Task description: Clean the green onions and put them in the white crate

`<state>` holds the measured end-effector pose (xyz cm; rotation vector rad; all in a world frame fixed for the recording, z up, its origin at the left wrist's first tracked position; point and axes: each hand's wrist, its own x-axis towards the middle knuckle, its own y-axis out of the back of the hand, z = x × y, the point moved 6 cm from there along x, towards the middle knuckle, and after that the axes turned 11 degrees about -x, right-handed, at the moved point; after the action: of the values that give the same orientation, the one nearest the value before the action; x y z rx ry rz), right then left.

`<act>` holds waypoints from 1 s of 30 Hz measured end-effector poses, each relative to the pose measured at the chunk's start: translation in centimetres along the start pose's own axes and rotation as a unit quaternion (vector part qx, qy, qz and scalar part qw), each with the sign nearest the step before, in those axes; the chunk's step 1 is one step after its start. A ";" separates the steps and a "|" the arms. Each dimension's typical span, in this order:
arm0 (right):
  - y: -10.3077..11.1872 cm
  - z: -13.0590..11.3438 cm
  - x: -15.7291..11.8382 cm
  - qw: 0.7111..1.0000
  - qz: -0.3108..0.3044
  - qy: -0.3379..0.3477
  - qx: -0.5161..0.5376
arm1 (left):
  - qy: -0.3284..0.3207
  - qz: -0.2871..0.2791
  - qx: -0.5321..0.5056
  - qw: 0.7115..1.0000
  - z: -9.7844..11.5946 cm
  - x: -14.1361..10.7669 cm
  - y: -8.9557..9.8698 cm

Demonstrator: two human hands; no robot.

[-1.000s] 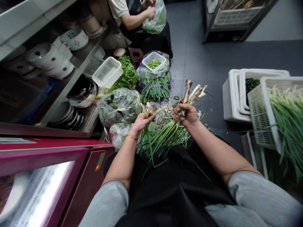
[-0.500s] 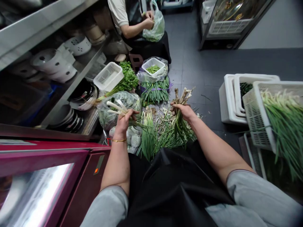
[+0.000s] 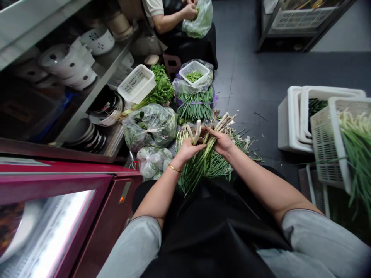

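Observation:
My left hand (image 3: 188,150) is closed around a few white-stemmed scallions (image 3: 197,132), with its thumb stretched toward the other hand. Close beside it, my right hand (image 3: 222,143) grips a bunch of scallions (image 3: 224,122), their dirty root ends pointing up and away from me and their leaves hanging toward my lap. The two hands nearly meet, and some right-hand fingers are hidden by the stalks. Below them, a heap of green scallions (image 3: 189,173) lies on the floor, with loose trimmings (image 3: 245,144) spread to the right.
Plastic bags of vegetables (image 3: 150,127), a white basket (image 3: 136,85) and bundled greens (image 3: 195,106) stand ahead. On the right, a crate (image 3: 327,143) holds more scallions. A red-fronted cabinet (image 3: 116,216) is at my left. A co-worker (image 3: 171,23) sits ahead handling a bag.
My left hand has swung right with its scallions, from over the bags to beside my right hand. The right-hand bunch stays gripped near the same place. The view has shifted slightly.

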<state>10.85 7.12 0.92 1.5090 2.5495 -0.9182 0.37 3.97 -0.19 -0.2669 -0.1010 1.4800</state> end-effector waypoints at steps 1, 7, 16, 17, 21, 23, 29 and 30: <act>0.5 -0.3 0.0 1.000 0.008 0.000 -0.012 | 0.015 0.005 -0.014 1.000 0.1 0.2 0.4; 4.1 -2.1 -0.4 0.982 0.130 0.040 -0.132 | 0.143 0.046 -0.087 0.985 1.1 0.1 2.5; 2.2 -0.6 -0.4 0.952 0.105 0.119 -0.260 | 0.162 0.035 -0.112 0.980 -1.0 -0.4 0.5; 2.7 -0.7 -0.3 0.954 0.131 0.112 -0.246 | 0.166 0.036 -0.114 0.979 -1.1 -0.5 0.5; 3.9 -1.2 0.0 0.950 0.172 0.094 -0.242 | 0.168 0.025 -0.075 0.983 -1.2 -0.8 1.1; 4.0 -1.9 -0.1 0.939 0.166 0.103 -0.284 | 0.155 0.024 -0.058 0.986 -1.0 -0.7 1.4; 3.8 -2.8 -0.6 0.930 0.107 0.111 -0.334 | 0.116 0.043 -0.005 0.992 -1.0 -0.4 2.5; 3.7 -2.7 -0.6 0.930 0.096 0.104 -0.339 | 0.103 0.044 0.018 0.994 -0.9 -0.3 2.6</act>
<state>14.87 9.37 1.62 1.6166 2.3880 0.1631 -2.01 3.73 -1.70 -0.3973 0.1047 1.5318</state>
